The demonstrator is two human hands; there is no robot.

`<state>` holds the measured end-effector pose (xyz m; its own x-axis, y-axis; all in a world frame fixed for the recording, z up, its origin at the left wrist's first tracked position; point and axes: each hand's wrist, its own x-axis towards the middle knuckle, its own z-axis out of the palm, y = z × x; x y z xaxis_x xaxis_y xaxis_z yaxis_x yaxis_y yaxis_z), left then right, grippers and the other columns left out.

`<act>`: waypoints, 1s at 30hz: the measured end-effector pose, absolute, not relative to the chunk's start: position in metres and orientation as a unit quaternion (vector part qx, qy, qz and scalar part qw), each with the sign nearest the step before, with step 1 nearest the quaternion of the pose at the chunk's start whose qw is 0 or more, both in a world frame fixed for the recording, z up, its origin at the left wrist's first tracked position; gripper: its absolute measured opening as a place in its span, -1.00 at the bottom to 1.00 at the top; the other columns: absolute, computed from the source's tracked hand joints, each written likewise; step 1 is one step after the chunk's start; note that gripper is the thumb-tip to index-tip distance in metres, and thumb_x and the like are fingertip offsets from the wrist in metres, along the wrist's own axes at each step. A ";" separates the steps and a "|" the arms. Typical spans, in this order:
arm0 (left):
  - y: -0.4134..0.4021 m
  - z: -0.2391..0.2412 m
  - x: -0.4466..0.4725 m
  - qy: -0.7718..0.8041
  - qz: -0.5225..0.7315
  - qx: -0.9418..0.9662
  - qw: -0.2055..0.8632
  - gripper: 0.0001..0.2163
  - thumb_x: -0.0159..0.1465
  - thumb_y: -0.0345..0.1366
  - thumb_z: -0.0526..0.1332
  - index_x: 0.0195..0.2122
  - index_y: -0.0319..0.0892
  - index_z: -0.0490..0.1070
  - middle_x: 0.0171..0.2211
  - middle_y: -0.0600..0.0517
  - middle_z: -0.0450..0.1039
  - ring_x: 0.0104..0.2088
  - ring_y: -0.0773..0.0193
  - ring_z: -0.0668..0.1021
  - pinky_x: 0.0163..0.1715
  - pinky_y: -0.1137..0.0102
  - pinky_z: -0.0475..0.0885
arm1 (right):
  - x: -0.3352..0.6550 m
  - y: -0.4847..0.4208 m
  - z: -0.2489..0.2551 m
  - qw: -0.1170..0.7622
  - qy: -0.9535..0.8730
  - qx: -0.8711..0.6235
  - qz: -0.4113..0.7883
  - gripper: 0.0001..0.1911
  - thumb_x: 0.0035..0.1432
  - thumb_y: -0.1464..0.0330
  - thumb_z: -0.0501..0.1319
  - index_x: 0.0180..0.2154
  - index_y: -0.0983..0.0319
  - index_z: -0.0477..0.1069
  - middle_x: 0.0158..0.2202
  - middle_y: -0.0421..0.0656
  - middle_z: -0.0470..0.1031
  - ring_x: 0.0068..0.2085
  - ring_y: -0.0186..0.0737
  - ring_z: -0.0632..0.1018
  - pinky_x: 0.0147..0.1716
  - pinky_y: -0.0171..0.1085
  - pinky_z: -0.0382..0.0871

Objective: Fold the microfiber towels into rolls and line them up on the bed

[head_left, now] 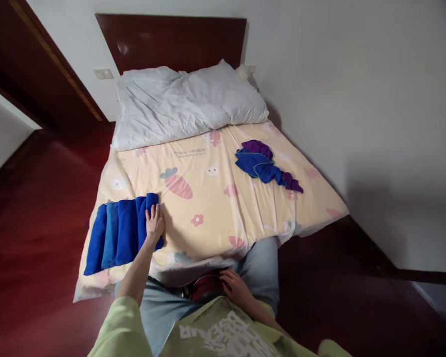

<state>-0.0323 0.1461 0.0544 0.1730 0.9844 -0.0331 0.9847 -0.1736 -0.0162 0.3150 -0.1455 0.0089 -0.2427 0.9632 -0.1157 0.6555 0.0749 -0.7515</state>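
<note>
My left hand (155, 224) lies with its fingers stretched out on the rightmost of several blue rolled or folded cloths (127, 233). They lie side by side at the bed's front left corner, one of them a lighter blue. Nothing is gripped in that hand. My right hand (237, 288) rests by my lap at the bed's front edge, its fingers loosely bent and apart, beside a dark red item I cannot make out. Farther right on the sheet lies a crumpled, partly twisted heap of blue and purple cloths (267, 167).
The bed has a cream sheet (178, 213) printed with carrots, flowers and rabbits. A white quilt or large pillow (189, 104) lies at its head, before a dark wooden headboard (178, 42). A wall (357, 124) runs along the right; dark red floor (40, 213) shows at left.
</note>
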 end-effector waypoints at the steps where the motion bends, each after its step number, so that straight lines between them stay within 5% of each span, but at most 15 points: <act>1: 0.141 0.055 -0.029 0.650 -0.013 0.760 -0.002 -0.41 0.35 -0.47 -0.11 0.40 -0.54 0.20 0.49 -0.35 -0.05 0.51 -0.21 -0.06 0.45 -0.21 -0.21 | 0.315 -0.144 0.008 0.216 -0.706 -0.574 0.355 -0.62 0.20 0.54 0.16 -0.06 0.12 0.63 0.06 -0.02 0.61 0.12 0.01 0.58 0.17 0.05 0.49; 13: 0.057 0.033 -0.025 0.622 0.080 0.778 -0.037 -0.40 0.27 -0.42 0.00 0.35 -0.32 0.35 0.43 -0.32 0.14 0.49 -0.22 0.05 0.39 -0.36 -0.11 | 0.322 -0.140 0.003 0.257 -0.700 -0.587 0.315 -0.68 0.18 0.52 0.26 -0.05 0.16 0.60 0.06 -0.09 0.62 0.09 -0.09 0.60 0.20 -0.08 0.46; 22: 0.035 0.017 0.033 0.582 0.151 0.799 -0.005 -0.49 0.27 -0.30 0.07 0.25 -0.19 0.46 0.33 -0.29 0.31 0.45 -0.28 0.16 0.32 -0.26 0.19 | 0.385 -0.091 0.019 0.421 -0.585 -0.631 0.285 -0.70 0.25 0.44 0.21 0.01 0.18 0.54 0.00 -0.04 0.63 0.07 -0.09 0.61 0.14 -0.05 0.49; 26: 0.039 0.006 0.122 0.509 0.127 0.849 0.064 -0.63 0.35 -0.27 0.04 0.06 -0.16 0.54 0.11 -0.24 0.52 0.14 -0.10 0.52 0.05 0.07 0.43 | 0.464 -0.009 0.036 0.505 -0.457 -0.683 0.265 -0.68 0.24 0.36 0.20 0.03 0.23 0.49 0.04 0.02 0.61 0.02 -0.06 0.62 0.05 -0.07 0.54; 30: 0.063 0.000 0.185 0.585 0.185 0.789 0.040 -0.73 0.36 -0.18 0.04 -0.19 -0.19 0.49 -0.25 -0.19 0.56 -0.17 -0.04 0.57 -0.19 0.19 0.35 | 0.539 0.081 0.049 0.561 -0.336 -0.716 0.243 -0.53 0.20 0.31 0.21 0.14 0.28 0.36 0.08 0.09 0.56 -0.03 -0.12 0.62 0.00 -0.11 0.55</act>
<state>0.1853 0.0628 -0.0003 0.2483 0.9373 0.2447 0.9077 -0.3133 0.2790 0.5391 0.0806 0.0492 0.6561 0.7541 0.0291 0.2083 -0.1438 -0.9674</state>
